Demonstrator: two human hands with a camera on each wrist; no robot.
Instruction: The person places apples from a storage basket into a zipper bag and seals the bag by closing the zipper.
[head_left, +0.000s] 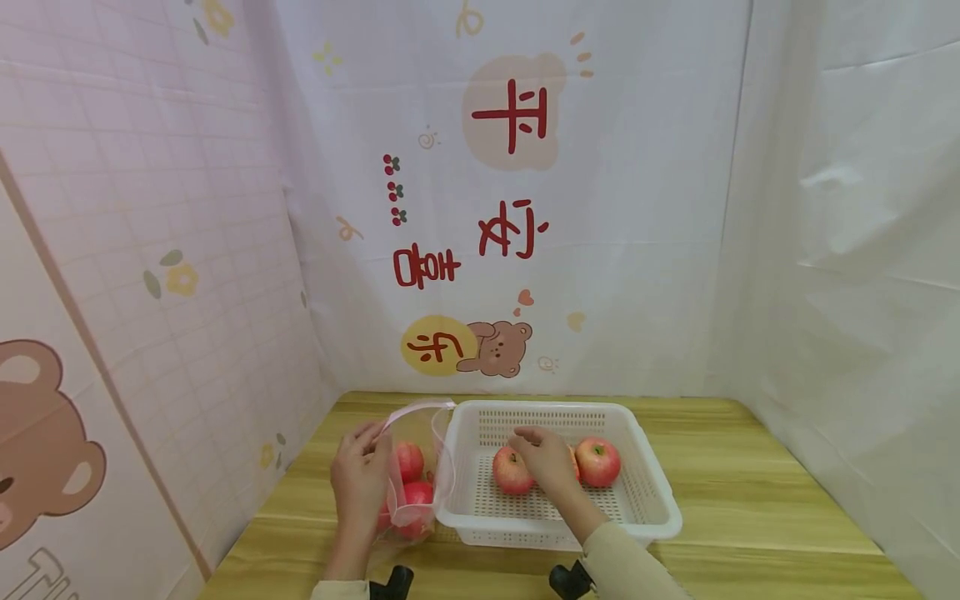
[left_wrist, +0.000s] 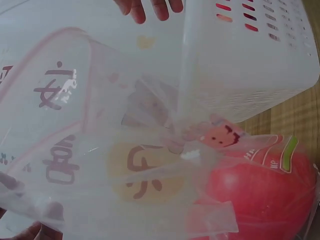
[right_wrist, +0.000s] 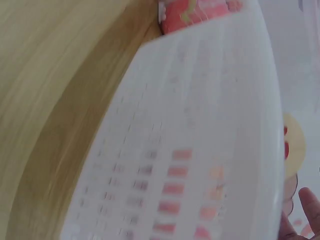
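My left hand [head_left: 362, 467] pinches the pink-edged rim of a clear plastic bag [head_left: 442, 442] on the left. Inside the bag sit several red apples [head_left: 416, 504], one of which [left_wrist: 255, 195] shows large through the printed plastic in the left wrist view. Over the white basket [head_left: 652, 492], my right hand [head_left: 547, 460] hangs with loosely bent fingers and no apple in its grasp. Just below and left of these fingers lies one apple [head_left: 513, 473]; another apple [head_left: 600, 462] lies to the right. A further apple is partly hidden behind the hand.
The perforated basket stands on a wood-grain table [head_left: 757, 500], right beside the bag. A printed white curtain [head_left: 637, 208] hangs behind the table, with more cloth on both sides. The basket's wall [right_wrist: 200, 100] fills much of the right wrist view.
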